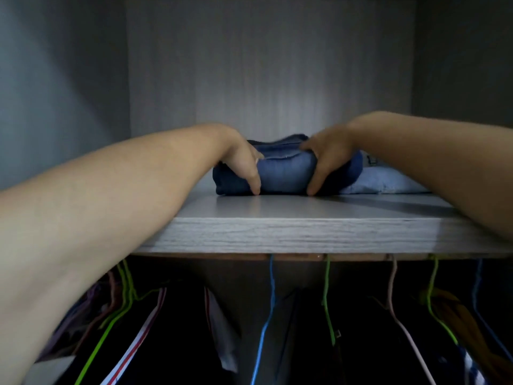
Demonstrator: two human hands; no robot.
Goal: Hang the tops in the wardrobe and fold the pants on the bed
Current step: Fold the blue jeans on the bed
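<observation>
On the top shelf (pixel 277 234) of the wardrobe (pixel 249 65) sits a folded pair of blue jeans (pixel 286 173). The left hand (pixel 244 165) holds one end, fingers curled over the top, thumb down in front. The right hand (pixel 324 162) holds the other end the same way. A pale blue cloth (pixel 385 182) lies just beside the jeans, on the right. Coloured hangers (pixel 327 301) hang under the shelf.

Both arms stretch forward, the left grip (pixel 244 162) and right grip (pixel 327 159) curled round folded jeans (pixel 286 173), thumbs down.
</observation>
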